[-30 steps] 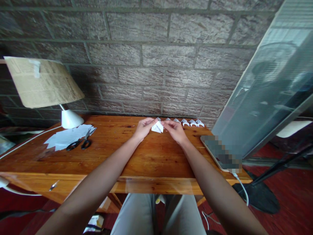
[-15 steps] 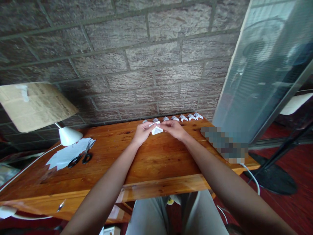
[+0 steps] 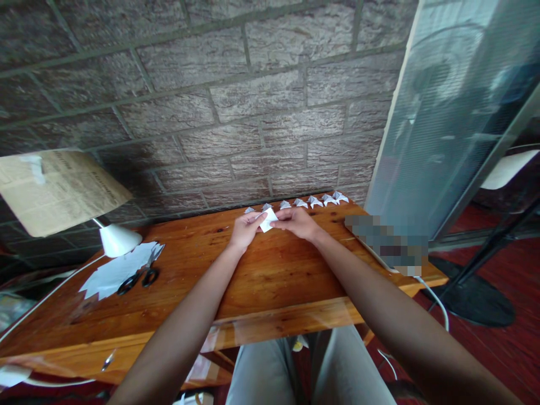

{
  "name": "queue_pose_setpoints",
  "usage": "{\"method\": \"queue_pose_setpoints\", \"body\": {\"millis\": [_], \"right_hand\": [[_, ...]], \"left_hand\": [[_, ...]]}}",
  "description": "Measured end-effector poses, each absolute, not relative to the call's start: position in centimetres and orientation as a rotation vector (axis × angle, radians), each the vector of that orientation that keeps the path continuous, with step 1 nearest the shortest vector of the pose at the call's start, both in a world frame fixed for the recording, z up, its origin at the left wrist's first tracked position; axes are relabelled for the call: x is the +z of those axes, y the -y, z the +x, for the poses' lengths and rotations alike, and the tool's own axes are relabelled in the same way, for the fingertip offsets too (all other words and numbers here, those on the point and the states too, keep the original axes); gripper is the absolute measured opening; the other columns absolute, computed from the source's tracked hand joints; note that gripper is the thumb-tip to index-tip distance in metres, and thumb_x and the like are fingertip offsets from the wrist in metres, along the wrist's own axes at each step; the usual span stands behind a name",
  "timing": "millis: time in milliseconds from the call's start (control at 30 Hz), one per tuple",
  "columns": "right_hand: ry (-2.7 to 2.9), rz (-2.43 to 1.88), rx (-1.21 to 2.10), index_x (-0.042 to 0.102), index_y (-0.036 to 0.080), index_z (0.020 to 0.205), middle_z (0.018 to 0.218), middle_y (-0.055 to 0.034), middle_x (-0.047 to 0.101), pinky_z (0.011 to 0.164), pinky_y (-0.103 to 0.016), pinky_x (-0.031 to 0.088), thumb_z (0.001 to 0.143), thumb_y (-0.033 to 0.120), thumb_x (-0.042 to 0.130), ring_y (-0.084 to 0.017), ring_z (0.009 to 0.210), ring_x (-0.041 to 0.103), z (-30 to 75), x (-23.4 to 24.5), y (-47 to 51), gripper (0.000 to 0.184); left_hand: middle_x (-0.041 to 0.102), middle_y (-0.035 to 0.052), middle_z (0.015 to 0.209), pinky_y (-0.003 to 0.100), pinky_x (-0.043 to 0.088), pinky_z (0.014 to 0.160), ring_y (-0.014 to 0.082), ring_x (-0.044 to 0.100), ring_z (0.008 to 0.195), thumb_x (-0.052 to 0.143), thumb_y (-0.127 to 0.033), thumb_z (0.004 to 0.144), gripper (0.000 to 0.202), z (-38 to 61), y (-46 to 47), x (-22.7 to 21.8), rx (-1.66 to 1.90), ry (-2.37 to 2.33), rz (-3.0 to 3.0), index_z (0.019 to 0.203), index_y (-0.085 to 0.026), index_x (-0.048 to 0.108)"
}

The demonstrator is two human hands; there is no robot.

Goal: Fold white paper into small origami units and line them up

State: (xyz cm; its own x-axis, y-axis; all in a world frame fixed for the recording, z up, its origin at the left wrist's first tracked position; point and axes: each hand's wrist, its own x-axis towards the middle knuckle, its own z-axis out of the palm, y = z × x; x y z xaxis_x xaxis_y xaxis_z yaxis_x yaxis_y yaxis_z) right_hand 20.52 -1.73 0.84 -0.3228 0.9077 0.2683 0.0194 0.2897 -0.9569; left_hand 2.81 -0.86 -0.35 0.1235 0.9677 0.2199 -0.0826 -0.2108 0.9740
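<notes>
A small folded white paper piece (image 3: pixel 268 220) is pinched between both my hands just above the far middle of the wooden table (image 3: pixel 270 281). My left hand (image 3: pixel 244 229) grips its left side with closed fingers. My right hand (image 3: pixel 297 222) pinches its right side. Behind my hands, a row of several small folded white paper shapes (image 3: pixel 314 201) lines the table's back edge along the brick wall.
Black scissors (image 3: pixel 137 279) lie on a pile of white paper sheets (image 3: pixel 116 270) at the table's left, beside a white lamp base (image 3: pixel 119 239) with a newspaper-covered shade (image 3: pixel 57 188). A blurred flat device (image 3: pixel 386 243) with a white cable lies at the right. A fan stand (image 3: pixel 476 301) sits on the floor.
The view has tilted and shifted a little. My hands stay on the folded paper, turning and pressing it slightly; nothing else on the table has moved.
</notes>
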Motion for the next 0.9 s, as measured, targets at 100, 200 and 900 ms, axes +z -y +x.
{"method": "queue_pose_setpoints", "body": {"millis": [100, 200, 900], "right_hand": [[1.527, -0.921, 1.185, 0.073, 0.014, 0.075, 0.063, 0.0004, 0.065, 0.053, -0.023, 0.035, 0.053, 0.039, 0.082, -0.009, 0.056, 0.049, 20.6, 0.9, 1.8, 0.034], [1.372, -0.993, 1.241, 0.073, 0.015, 0.073, 0.057, 0.0023, 0.059, 0.048, -0.021, 0.030, 0.051, 0.037, 0.084, -0.007, 0.052, 0.044, 20.8, 0.9, 1.8, 0.033], [1.425, -0.870, 1.216, 0.075, 0.015, 0.077, 0.061, -0.0007, 0.066, 0.051, -0.021, 0.039, 0.058, 0.035, 0.080, -0.009, 0.056, 0.054, 20.3, 1.1, 2.2, 0.028]], "left_hand": [[0.069, 0.0038, 0.080, 0.030, 0.052, 0.072, 0.0151, 0.063, 0.074, 0.081, -0.045, 0.058, 0.039, 2.8, 1.0, -0.2, 1.261, -0.895, 1.282, 0.083, -0.016, 0.073], [0.069, 0.0042, 0.085, 0.027, 0.050, 0.076, 0.0139, 0.064, 0.079, 0.084, -0.038, 0.057, 0.035, 2.5, 0.9, 0.0, 1.183, -0.850, 1.200, 0.081, -0.017, 0.072], [0.071, 0.0038, 0.075, 0.024, 0.043, 0.059, 0.0134, 0.059, 0.064, 0.077, -0.045, 0.065, 0.033, 3.0, 1.0, -0.1, 1.380, -0.917, 1.557, 0.082, -0.016, 0.075]]}}
